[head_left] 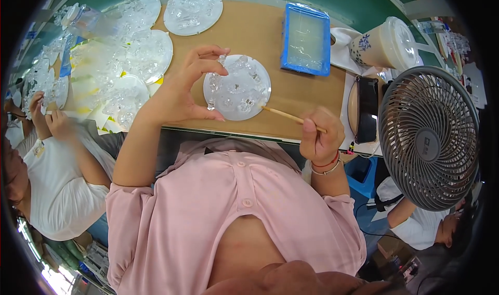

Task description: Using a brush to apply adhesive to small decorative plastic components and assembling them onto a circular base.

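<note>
A round white disc [248,113] lies on the brown board near its front edge, with clear plastic pieces [240,81] on top. My left hand [183,89] curves round the disc's left side, thumb by the near rim and fingers toward the far rim. More clear plastic [212,93] shows inside that grip; exact contact is hard to make out. My right hand [323,135] pinches a thin wooden stick [288,115] whose tip meets the disc's lower right edge. What its tip is made of cannot be told.
Other white discs with clear pieces [193,11] stand behind and left, some over yellow-and-white sheets [86,81]. On the right are a blue tray [285,40], a lidded drink cup [382,44], a dark phone [367,109] and a fan [430,139]. Another person [67,175] works at left.
</note>
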Demonstrator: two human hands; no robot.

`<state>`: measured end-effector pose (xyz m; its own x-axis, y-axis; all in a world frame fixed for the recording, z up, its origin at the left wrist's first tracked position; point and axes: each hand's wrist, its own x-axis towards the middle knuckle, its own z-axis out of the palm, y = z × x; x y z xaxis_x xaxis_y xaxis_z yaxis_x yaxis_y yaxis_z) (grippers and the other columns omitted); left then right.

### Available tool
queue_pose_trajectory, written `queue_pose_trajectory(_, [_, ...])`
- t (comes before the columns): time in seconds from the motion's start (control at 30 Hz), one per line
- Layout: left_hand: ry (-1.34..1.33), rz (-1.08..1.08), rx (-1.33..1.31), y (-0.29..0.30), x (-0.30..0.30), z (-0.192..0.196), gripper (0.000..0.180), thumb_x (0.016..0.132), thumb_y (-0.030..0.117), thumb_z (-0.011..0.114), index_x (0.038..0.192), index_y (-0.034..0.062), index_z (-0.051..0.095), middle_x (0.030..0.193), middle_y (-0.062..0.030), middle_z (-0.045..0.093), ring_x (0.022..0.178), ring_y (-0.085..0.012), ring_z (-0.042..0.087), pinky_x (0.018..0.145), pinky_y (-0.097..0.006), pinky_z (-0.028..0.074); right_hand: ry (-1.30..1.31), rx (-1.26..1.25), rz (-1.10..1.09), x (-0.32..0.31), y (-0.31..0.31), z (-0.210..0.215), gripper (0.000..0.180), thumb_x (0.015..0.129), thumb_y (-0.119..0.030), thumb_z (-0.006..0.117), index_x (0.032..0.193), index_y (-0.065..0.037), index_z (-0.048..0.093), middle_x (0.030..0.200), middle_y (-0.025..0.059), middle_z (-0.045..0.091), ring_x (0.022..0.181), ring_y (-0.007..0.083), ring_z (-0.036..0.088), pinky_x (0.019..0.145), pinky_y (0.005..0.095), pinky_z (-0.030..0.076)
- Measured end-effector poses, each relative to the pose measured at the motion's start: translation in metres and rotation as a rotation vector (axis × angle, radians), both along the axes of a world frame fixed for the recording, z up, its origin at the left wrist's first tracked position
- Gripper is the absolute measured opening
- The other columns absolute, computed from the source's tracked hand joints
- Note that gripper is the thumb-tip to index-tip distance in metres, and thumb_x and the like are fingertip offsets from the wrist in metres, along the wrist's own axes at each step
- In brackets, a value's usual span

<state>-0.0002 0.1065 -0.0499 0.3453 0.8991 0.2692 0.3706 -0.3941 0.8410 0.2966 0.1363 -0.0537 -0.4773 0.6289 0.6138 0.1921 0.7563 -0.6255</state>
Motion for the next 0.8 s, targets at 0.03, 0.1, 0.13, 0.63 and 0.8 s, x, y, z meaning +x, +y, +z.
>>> queue_pose_trajectory(0.03, [0.027, 0.038, 0.048, -0.002, 0.002, -0.002, 0.072, 0.054, 0.023, 0.091, 0.114, 0.0134, 0.053, 0.135, -0.0138, 0.042, 0.126, -0.0324, 0.043, 0.102, -0.043, 0.039, -0.003, 0.001, 0.002, 0.000, 0.000, -0.001, 0.009, 0.093, -0.008, 0.054, 0.091, -0.002, 0.047, 0.067, 0.0116, 0.061, 0.052, 0.0192, 0.054, 0.048, 0.0271, 0.041])
queue_pose_trajectory(0.1, [0.050, 0.079, 0.097, -0.005, 0.007, -0.004, 0.075, 0.053, 0.026, 0.091, 0.114, 0.0127, 0.051, 0.131, -0.0150, 0.043, 0.126, -0.0336, 0.044, 0.101, -0.044, 0.038, 0.007, 0.061, -0.086, -0.002, 0.003, -0.003, 0.008, 0.092, -0.007, 0.053, 0.091, -0.002, 0.048, 0.067, 0.0116, 0.060, 0.052, 0.0194, 0.054, 0.048, 0.0273, 0.041])
queue_pose_trajectory(0.13, [0.048, 0.142, 0.123, -0.008, 0.012, -0.005, 0.076, 0.052, 0.027, 0.092, 0.115, 0.0128, 0.051, 0.131, -0.0149, 0.043, 0.125, -0.0332, 0.045, 0.101, -0.044, 0.039, 0.005, 0.063, -0.082, -0.004, 0.006, -0.004, 0.008, 0.092, -0.007, 0.053, 0.091, -0.002, 0.048, 0.067, 0.0116, 0.060, 0.052, 0.0194, 0.054, 0.048, 0.0273, 0.041])
queue_pose_trajectory(0.63, [-0.003, 0.529, 0.231, -0.030, 0.049, -0.027, 0.086, 0.051, 0.028, 0.092, 0.122, 0.0146, 0.046, 0.133, -0.0137, 0.037, 0.122, -0.0315, 0.041, 0.100, -0.044, 0.039, -0.047, 0.082, -0.012, -0.008, -0.007, -0.003, 0.005, 0.091, -0.005, 0.052, 0.091, -0.003, 0.048, 0.066, 0.0120, 0.060, 0.051, 0.0195, 0.053, 0.047, 0.0274, 0.041])
queue_pose_trajectory(0.8, [0.031, 0.378, 0.057, -0.030, 0.029, -0.006, 0.088, 0.054, 0.027, 0.090, 0.130, 0.0155, 0.046, 0.139, -0.0122, 0.032, 0.127, -0.0323, 0.037, 0.101, -0.044, 0.039, -0.020, 0.130, 0.048, -0.022, -0.012, -0.006, 0.006, 0.089, -0.004, 0.054, 0.090, -0.004, 0.048, 0.069, 0.0126, 0.062, 0.053, 0.0224, 0.057, 0.048, 0.0288, 0.043])
